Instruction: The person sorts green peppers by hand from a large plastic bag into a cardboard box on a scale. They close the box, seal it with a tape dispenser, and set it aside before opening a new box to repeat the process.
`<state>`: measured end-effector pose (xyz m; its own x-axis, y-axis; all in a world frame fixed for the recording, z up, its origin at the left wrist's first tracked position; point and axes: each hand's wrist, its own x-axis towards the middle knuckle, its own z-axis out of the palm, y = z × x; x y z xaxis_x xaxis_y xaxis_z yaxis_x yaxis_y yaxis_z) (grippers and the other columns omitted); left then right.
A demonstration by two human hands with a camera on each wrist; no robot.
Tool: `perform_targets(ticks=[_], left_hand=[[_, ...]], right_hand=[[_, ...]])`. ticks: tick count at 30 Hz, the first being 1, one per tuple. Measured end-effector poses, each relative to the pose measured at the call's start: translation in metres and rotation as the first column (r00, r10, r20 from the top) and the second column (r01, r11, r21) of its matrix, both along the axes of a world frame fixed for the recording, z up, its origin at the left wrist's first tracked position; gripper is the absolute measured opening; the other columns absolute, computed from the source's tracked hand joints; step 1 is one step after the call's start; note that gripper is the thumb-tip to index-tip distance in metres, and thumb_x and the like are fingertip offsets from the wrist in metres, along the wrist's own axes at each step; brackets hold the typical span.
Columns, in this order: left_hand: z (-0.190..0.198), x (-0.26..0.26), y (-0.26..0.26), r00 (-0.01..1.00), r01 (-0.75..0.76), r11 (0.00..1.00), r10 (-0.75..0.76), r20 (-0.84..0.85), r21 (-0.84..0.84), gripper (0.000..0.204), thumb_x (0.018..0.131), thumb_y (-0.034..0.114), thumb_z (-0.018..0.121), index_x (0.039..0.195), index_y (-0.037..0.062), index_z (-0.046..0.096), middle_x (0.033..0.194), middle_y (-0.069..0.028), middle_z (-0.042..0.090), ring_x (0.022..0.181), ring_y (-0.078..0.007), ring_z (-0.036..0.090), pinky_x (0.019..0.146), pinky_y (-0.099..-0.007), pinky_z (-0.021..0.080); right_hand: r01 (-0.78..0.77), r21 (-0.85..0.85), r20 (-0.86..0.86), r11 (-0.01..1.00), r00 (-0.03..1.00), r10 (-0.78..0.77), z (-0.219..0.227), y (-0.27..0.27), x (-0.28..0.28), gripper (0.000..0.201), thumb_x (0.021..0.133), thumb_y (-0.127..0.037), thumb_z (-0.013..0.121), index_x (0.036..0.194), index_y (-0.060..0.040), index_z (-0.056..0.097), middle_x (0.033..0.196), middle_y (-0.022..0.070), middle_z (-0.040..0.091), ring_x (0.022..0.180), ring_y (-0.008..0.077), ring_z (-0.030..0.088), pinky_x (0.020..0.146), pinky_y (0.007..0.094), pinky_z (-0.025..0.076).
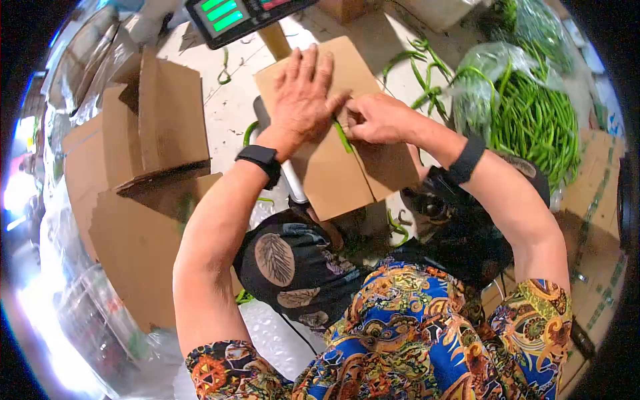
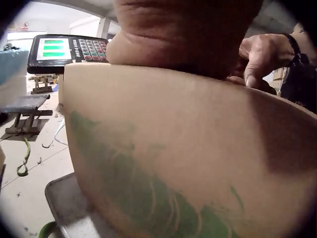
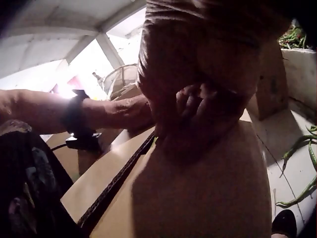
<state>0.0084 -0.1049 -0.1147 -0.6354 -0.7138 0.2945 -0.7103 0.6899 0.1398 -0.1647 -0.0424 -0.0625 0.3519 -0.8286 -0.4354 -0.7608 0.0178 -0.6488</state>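
Observation:
A cardboard box (image 1: pixel 337 190) stands in front of the person, its top flaps folded nearly together with a narrow gap between them. Flat on the far part of the top rests the left hand (image 1: pixel 303 100), fingers spread. The right hand (image 1: pixel 381 119) has its fingers curled at the flap edge beside the left thumb; what they pinch is hidden. A green pepper (image 1: pixel 343 137) pokes out at the gap. In the left wrist view, green print marks the box side (image 2: pixel 163 193). The right wrist view shows the right hand (image 3: pixel 198 94) over the flap seam (image 3: pixel 119 181).
A scale display (image 1: pixel 227 15) stands beyond the box, its metal platform (image 2: pixel 74 203) under it. Empty open cartons (image 1: pixel 170 113) lie at the left. A clear bag of long green peppers (image 1: pixel 533 120) sits at the right, with loose peppers (image 1: pixel 427 73) on the floor.

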Motion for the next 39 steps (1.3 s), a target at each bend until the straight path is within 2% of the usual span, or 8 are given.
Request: perform_targets(ticks=[6,10,15,21,22,28,32,39], left_hand=[[-0.004,-0.011,-0.012,0.999,-0.035,0.999,0.036,0.033,-0.014,0.065,0.092,0.048,0.051,0.142,0.0103,0.036,0.148,-0.0231,0.031,0.136,-0.0423,0.03,0.107,-0.0521,0.027],[-0.003,-0.006,-0.014,0.999,0.025,0.998,-0.022,0.038,-0.066,0.062,0.091,0.044,0.053,0.142,0.0107,0.036,0.139,-0.0195,0.039,0.13,-0.0391,0.035,0.106,-0.0513,0.029],[-0.004,-0.005,-0.022,0.996,-0.058,0.998,0.059,-0.069,0.022,0.06,0.089,0.042,0.055,0.137,0.0068,0.042,0.13,-0.0154,0.045,0.123,-0.0345,0.04,0.102,-0.049,0.033],[0.002,-0.035,-0.024,0.994,-0.095,0.993,0.098,0.04,-0.066,0.041,0.093,0.038,0.052,0.121,0.0077,0.055,0.117,-0.0135,0.052,0.111,-0.0334,0.048,0.095,-0.0464,0.039],[0.012,-0.014,-0.037,0.965,0.105,0.985,-0.068,0.252,-0.136,0.031,0.095,0.031,0.051,0.117,0.0091,0.058,0.117,-0.012,0.054,0.11,-0.0329,0.049,0.094,-0.0461,0.04],[0.011,-0.024,-0.051,0.993,-0.076,0.996,0.072,0.096,0.041,0.027,0.097,0.027,0.047,0.11,0.0068,0.06,0.113,-0.0128,0.058,0.101,-0.0327,0.051,0.091,-0.0442,0.041],[0.008,-0.02,-0.056,0.997,0.025,0.999,-0.023,0.068,-0.037,0.027,0.098,0.027,0.047,0.104,0.0059,0.061,0.104,-0.0127,0.059,0.097,-0.0329,0.051,0.088,-0.042,0.041],[0.011,-0.024,-0.05,0.996,-0.076,0.997,0.075,0.041,0.013,0.024,0.096,0.023,0.048,0.105,0.0047,0.061,0.104,-0.0111,0.06,0.098,-0.0314,0.051,0.089,-0.0418,0.041]], right_hand=[[-0.12,-0.087,0.049,0.989,0.991,0.125,0.009,0.02,-0.04,0.037,0.082,-0.03,0.064,0.1,0.0016,0.063,0.088,0.0165,0.068,0.083,0.0293,0.066,0.078,0.0369,0.052],[-0.221,-0.217,-0.012,0.951,0.975,0.223,0.123,0.043,-0.084,0.031,0.087,-0.022,0.061,0.106,0.0034,0.06,0.096,0.0187,0.066,0.089,0.0259,0.065,0.08,0.0357,0.051],[0.32,-0.214,0.024,0.923,0.946,-0.323,0.184,0.101,-0.156,0.038,0.09,-0.034,0.058,0.103,0.0014,0.062,0.092,0.0145,0.066,0.082,0.0218,0.064,0.073,0.0352,0.051],[0.385,0.238,-0.163,0.892,0.921,-0.354,0.065,0.211,-0.222,0.036,0.086,-0.037,0.062,0.093,-0.0023,0.068,0.086,0.018,0.068,0.078,0.0308,0.067,0.07,0.0419,0.052],[0.152,0.188,-0.325,0.97,0.942,-0.084,-0.014,0.252,-0.226,0.038,0.084,-0.039,0.063,0.093,-0.0021,0.067,0.088,0.0212,0.067,0.08,0.0385,0.066,0.072,0.046,0.052],[0.554,0.18,-0.392,0.813,0.798,-0.457,-0.155,0.343,-0.19,0.025,0.074,-0.006,0.063,0.096,0.0033,0.056,0.094,0.0262,0.063,0.088,0.0447,0.062,0.073,0.0517,0.051],[0.46,-0.308,-0.253,0.833,0.804,-0.538,-0.195,0.333,-0.174,0.037,0.07,-0.003,0.065,0.103,0.0012,0.05,0.103,0.0231,0.054,0.094,0.0406,0.054,0.082,0.0487,0.046],[0.283,-0.13,-0.267,0.95,0.913,-0.309,-0.164,0.329,-0.154,0.047,0.061,-0.01,0.075,0.101,-0.0024,0.053,0.098,0.0158,0.051,0.092,0.0347,0.052,0.076,0.0436,0.041]])
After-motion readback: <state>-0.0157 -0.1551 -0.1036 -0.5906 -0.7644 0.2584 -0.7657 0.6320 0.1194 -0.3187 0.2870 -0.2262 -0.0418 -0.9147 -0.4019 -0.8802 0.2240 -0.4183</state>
